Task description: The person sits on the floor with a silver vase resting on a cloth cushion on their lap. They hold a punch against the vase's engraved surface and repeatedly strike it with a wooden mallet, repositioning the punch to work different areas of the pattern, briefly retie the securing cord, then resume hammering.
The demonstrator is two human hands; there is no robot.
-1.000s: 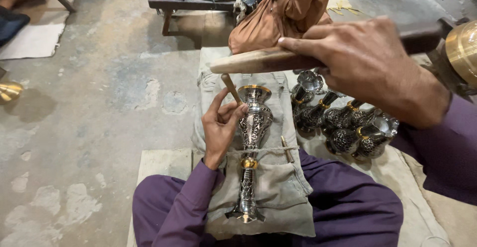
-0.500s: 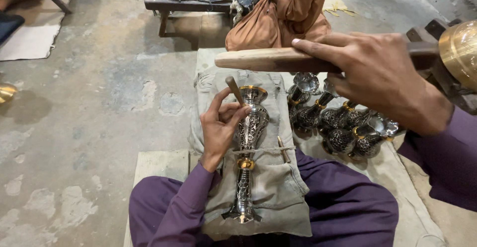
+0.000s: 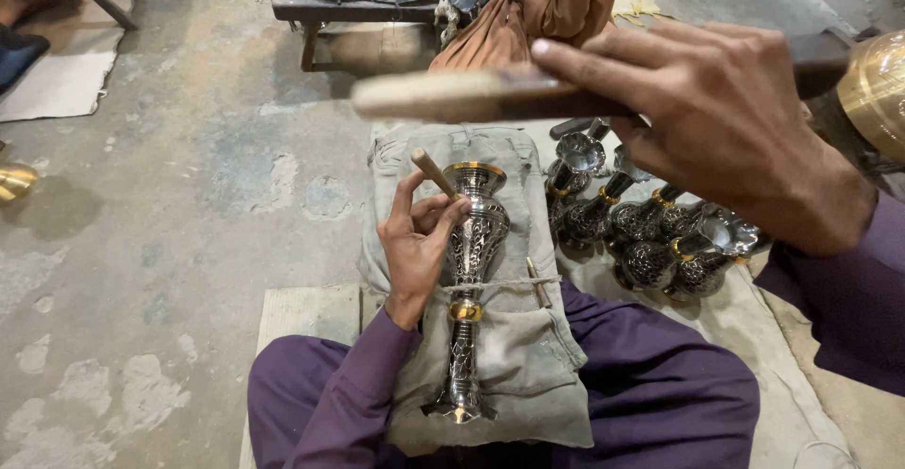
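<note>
Since earlier frame: right hand (image 3: pixel 726 120) raised, gripping wooden stick (image 3: pixel 471 97) nearer lens. Left hand (image 3: pixel 419 238) fingers pinching chisel (image 3: pixel 434 172) on vase (image 3: pixel 468 271); vase long axis near-far, mouth far.

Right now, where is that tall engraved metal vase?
In the head view, the vase lies along the padded cloth on the person's lap, the left hand touching it, smaller vases at its right.

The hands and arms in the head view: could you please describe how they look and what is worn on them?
Both hands are bare, with no gloves, rings or watch visible. The left hand comes out of a long purple sleeve that ends at the wrist. The right hand, close to the camera and slightly blurred, has a matching purple sleeve, loose and creased. Short nails show on the fingers.
</note>
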